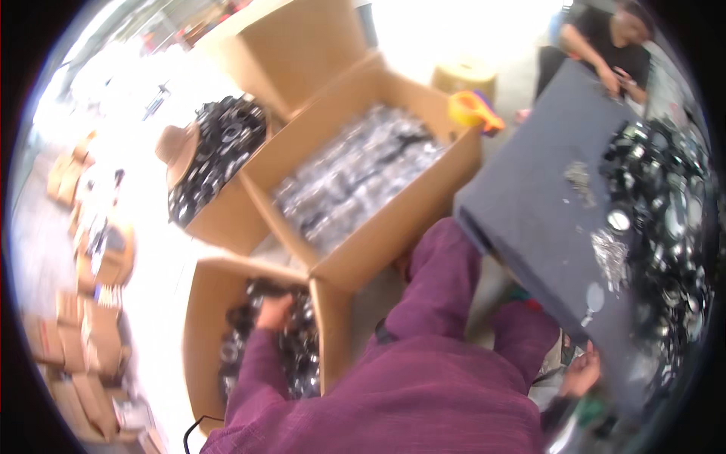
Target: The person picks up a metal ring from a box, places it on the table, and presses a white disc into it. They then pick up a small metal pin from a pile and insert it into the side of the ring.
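Note:
My left hand [274,312] reaches down into an open cardboard box [204,333] at the lower left. Its fingers look curled in among black and clear, shiny round parts [302,344]. Blur hides what, if anything, they hold. My purple sleeve lies over the near part of this box. My right hand is not in view. At the table's near edge on the right is a hand [582,371] with a dark sleeve, which looks like another person's.
A larger open box [363,250] holds rows of clear-wrapped pieces. Beyond it, another box [227,227] is heaped with black parts. The grey table [522,174] carries a pile of dark, glossy parts [658,227] and small metal pieces [609,257]. An orange tape dispenser [469,112] rests on the box corner. A co-worker [605,45] sits at the far end.

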`<state>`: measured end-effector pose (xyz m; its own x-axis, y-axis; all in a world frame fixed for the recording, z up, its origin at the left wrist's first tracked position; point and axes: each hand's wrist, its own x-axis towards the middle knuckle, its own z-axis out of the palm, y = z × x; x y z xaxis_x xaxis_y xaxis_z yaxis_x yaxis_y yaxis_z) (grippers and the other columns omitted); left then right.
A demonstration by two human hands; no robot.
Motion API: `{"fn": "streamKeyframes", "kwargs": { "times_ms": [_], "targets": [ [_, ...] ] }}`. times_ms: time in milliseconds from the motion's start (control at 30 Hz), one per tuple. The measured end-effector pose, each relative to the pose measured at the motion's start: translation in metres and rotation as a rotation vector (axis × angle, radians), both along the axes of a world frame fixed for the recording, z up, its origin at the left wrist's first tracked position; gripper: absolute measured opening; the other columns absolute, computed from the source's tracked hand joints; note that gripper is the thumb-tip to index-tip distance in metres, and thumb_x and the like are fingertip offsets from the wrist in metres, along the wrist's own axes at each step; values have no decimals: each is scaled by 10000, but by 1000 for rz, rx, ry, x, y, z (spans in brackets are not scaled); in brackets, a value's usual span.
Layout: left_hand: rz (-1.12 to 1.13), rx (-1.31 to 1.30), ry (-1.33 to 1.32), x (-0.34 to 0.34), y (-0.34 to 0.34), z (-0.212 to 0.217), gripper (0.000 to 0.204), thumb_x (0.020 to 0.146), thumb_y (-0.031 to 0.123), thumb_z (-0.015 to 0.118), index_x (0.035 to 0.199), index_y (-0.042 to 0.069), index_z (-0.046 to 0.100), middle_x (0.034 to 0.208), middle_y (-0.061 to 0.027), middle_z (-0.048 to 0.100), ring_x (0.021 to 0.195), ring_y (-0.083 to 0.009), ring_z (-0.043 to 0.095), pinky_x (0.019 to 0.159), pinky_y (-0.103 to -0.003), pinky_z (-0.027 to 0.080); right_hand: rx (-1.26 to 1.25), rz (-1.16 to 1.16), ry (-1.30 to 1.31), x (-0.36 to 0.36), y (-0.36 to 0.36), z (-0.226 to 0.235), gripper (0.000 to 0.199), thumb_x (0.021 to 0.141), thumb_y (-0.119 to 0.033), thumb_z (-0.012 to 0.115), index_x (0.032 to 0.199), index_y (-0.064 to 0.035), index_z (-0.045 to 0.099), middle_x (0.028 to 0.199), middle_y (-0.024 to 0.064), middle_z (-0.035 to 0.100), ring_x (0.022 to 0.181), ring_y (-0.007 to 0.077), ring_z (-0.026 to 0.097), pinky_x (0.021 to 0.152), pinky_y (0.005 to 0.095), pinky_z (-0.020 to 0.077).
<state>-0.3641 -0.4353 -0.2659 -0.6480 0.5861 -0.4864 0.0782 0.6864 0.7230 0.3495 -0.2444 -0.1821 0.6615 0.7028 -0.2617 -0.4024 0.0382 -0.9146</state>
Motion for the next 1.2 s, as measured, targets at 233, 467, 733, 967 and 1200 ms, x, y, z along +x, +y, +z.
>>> {"fn": "streamKeyframes", "kwargs": {
  "times_ms": [233,467,733,967,1200],
  "targets": [
    [-80,236,-297,-3,29,151,360,935,347,555,713,64,571,557,-75,575,395,-151,490,371,-228,378,-29,736,-77,-110,11,51,180,861,-5,571,1030,38,615,797,95,651,428,28,368,386,184,251],
    [-605,520,-537,94,152,225,369,895,342,643,773,1,572,603,-104,586,436,-94,479,375,-191,287,417,1211,-802,-194,47,122,250,798,3,643,1046,-16,667,845,57,641,753,147,601,692,270,474],
    [-860,695,-1020,231,268,237,400,921,379,604,799,4,541,619,-143,555,388,-151,438,330,-229,258,703,1135,-1228,-222,61,124,291,825,-186,689,1049,-28,591,845,108,611,726,311,619,637,369,493],
    [-731,625,-999,307,312,219,329,984,292,504,1157,13,527,745,-126,595,482,-186,541,402,-252,398,502,1063,-1121,-190,74,109,193,847,-192,678,860,-22,586,688,122,553,638,265,591,569,346,454],
    [-915,883,-594,368,336,189,585,858,25,622,1402,47,411,883,-26,594,798,-116,596,724,-239,494,149,896,-717,-188,110,111,206,860,-175,656,806,7,575,602,118,543,562,145,567,534,318,433]
  ]
}}
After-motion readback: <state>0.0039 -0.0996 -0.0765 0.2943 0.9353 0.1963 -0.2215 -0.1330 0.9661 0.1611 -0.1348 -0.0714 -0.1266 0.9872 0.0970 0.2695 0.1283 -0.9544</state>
